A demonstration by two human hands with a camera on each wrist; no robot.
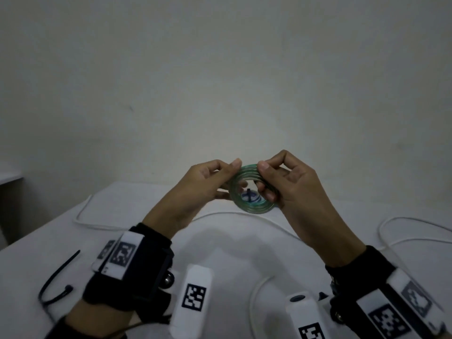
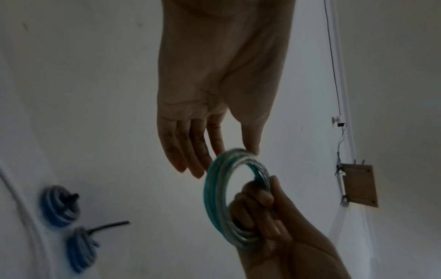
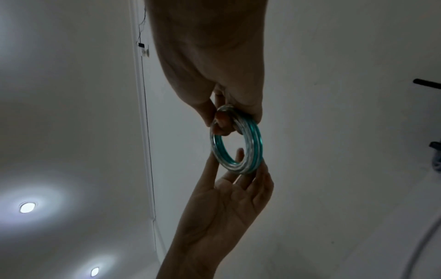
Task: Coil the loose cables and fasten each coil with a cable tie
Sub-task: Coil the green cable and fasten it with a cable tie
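Dim room — pale wall (image 1: pixel 220 81).

Coil of cable (image 3: pixel 237 139), teal and clear turns, ring-shaped, held in the air.
Right hand (image 3: pixel 210 71): enters from the top; thumb and curled fingers pinch the coil's upper part, one fingertip showing through the ring.
Left hand (image 3: pixel 226 203): enters from the bottom, palm visible, fingers straight, their tips touching the coil's lower part.
Ceiling lights (image 3: pixel 27 207): two, lit, lower left.
Thin dark wire (image 3: pixel 146 132): runs down the white wall behind the hands.
Black item at right edge: too small to identify.
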